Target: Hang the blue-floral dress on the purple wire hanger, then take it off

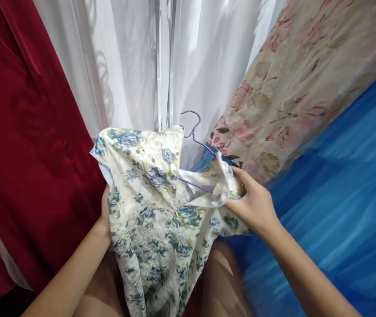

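Observation:
A white garment with blue and green flowers [155,211] hangs in front of me, over my knees. A purple wire hanger [194,132] sits inside its neck opening, the hook sticking up. My left hand [105,211] grips the garment's left side from behind; only the thumb edge shows. My right hand [252,202] pinches the cloth at the right shoulder, next to the hanger's arm.
A dark red cloth [26,145] hangs on the left. White sheer curtains [125,66] fill the back. A cream fabric with pink flowers [300,83] lies at the upper right, above a blue sheet [340,211].

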{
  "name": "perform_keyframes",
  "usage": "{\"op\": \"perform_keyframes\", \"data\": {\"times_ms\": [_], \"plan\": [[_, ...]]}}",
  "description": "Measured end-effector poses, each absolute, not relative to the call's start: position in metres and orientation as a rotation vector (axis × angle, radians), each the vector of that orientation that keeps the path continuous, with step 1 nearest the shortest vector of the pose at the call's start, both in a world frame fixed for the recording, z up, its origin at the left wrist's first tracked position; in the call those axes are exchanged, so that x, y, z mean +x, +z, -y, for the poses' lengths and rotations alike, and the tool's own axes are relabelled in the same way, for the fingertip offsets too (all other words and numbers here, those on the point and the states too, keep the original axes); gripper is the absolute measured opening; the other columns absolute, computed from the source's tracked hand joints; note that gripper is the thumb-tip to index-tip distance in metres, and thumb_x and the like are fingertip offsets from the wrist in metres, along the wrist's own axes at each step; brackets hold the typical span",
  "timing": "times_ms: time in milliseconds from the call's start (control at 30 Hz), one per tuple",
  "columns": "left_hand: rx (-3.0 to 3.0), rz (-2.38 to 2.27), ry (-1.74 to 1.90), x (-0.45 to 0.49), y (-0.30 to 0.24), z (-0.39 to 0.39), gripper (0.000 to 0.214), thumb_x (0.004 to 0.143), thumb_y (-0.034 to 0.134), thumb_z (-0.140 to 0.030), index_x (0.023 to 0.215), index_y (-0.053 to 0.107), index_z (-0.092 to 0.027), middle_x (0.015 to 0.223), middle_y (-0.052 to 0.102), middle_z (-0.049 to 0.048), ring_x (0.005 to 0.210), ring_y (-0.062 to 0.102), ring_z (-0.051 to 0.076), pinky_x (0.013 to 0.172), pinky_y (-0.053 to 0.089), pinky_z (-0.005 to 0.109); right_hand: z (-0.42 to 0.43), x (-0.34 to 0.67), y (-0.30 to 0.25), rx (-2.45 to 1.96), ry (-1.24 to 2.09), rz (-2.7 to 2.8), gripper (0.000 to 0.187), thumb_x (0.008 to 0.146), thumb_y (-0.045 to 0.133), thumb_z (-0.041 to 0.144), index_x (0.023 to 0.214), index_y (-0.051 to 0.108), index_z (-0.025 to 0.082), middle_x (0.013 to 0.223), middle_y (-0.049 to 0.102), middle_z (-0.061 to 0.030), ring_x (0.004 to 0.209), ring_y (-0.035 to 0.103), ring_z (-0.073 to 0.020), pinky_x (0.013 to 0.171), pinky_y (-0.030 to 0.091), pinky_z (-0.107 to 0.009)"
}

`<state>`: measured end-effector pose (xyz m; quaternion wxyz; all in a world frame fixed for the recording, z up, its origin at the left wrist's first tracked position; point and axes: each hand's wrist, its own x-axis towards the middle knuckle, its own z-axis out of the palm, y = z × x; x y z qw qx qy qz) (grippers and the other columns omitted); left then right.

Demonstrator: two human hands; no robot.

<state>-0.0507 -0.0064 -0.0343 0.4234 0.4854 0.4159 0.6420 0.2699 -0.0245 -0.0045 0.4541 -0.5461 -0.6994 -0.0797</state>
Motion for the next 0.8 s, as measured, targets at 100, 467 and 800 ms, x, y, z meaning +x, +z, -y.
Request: {"op": "perform_keyframes", "data": {"times_ms": [100, 467, 800], "plan": [[1.083, -1.055, 1.819, -0.056, -0.055, 0.017, 0.079, 0.089, 0.021, -0.080, 0.131, 0.061, -0.027, 0.122, 0.071, 0.0044, 0.131, 0.056, 0.032, 0.107, 0.050, 0.046, 0.017, 0.261, 0.017, -1.328, -0.249, 1.839, 0.070, 0.066, 0.074, 0.035, 0.133, 0.059, 0.023, 0.121, 0.072, -0.0101, 0.103, 0.070, -0.0366, 0.083, 0.054, -0.042], [0.601, -1.079, 1.685, -0.028, -0.124, 0.048, 0.052, 0.078, 0.077, -0.030, 0.127, 0.059, -0.026, 0.136, 0.063, 0.0057, 0.135, 0.052, 0.029, 0.116, 0.040, 0.046, 0.053, 0.248, -0.024, -1.188, -0.328, 1.764, 0.071, 0.080, 0.064, 0.024, 0.148, 0.043, 0.025, 0.142, 0.054, -0.0125, 0.133, 0.050, -0.0380, 0.107, 0.043, -0.053], [0.826, -1.294, 1.621, -0.033, -0.135, 0.063, 0.056, 0.080, 0.077, -0.045, 0.129, 0.061, -0.024, 0.134, 0.064, 0.0096, 0.134, 0.053, 0.031, 0.113, 0.043, 0.044, 0.071, 0.152, -0.150, -1.105, 1.100, 1.595, 0.031, 0.101, 0.044, 0.047, 0.084, 0.057, 0.024, 0.079, 0.061, -0.0026, 0.076, 0.059, -0.0227, 0.073, 0.046, -0.035]]}}
